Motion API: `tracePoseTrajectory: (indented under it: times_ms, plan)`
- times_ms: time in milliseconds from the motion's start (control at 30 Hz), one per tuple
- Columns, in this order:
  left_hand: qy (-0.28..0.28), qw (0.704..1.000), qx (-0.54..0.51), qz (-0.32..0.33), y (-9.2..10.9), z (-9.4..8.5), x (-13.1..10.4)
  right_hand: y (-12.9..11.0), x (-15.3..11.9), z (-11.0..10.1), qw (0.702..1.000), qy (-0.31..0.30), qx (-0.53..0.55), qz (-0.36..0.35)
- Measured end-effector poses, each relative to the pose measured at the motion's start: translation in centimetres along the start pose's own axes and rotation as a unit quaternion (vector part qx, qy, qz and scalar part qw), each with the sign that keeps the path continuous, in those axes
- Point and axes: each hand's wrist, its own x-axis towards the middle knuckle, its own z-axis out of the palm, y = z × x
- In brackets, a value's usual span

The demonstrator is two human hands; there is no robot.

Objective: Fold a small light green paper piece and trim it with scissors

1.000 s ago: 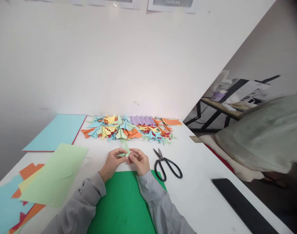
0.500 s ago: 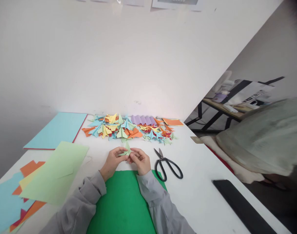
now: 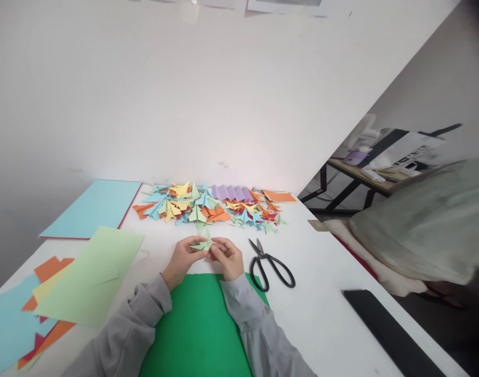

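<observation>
A small light green folded paper piece (image 3: 205, 242) is held between both hands, just above the far edge of a green sheet (image 3: 198, 324). My left hand (image 3: 181, 260) pinches it from the left, fingers curled and thumb underneath. From the right, my right hand (image 3: 227, 257) pinches its edge between thumb and fingers. Behind the hands lies a pile of folded paper planes (image 3: 196, 209) in blue, yellow, green and orange. Black-handled scissors (image 3: 268, 264) rest right of my right hand, blades parted and pointing away.
Blue sheets (image 3: 92, 209) lie at the back left, with a light green sheet (image 3: 90, 277) and coloured scraps nearer. Purple pleated paper (image 3: 232, 193) and orange paper (image 3: 279, 196) sit against the wall. A black bar (image 3: 388, 330) lies right; beyond it is a person (image 3: 420, 225).
The folded green piece has tilted slightly between my fingers. Both hands remain nearly in place, still pinching it.
</observation>
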Motion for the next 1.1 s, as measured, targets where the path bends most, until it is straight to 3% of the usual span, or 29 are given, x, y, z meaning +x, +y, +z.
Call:
tracePoseTrajectory:
  times_ms: [1100]
  plan:
    - [0.006,1.000,0.016,0.012,0.47,0.24,-0.28,0.55,0.17,-0.12,1.000,0.013,0.002,0.014]
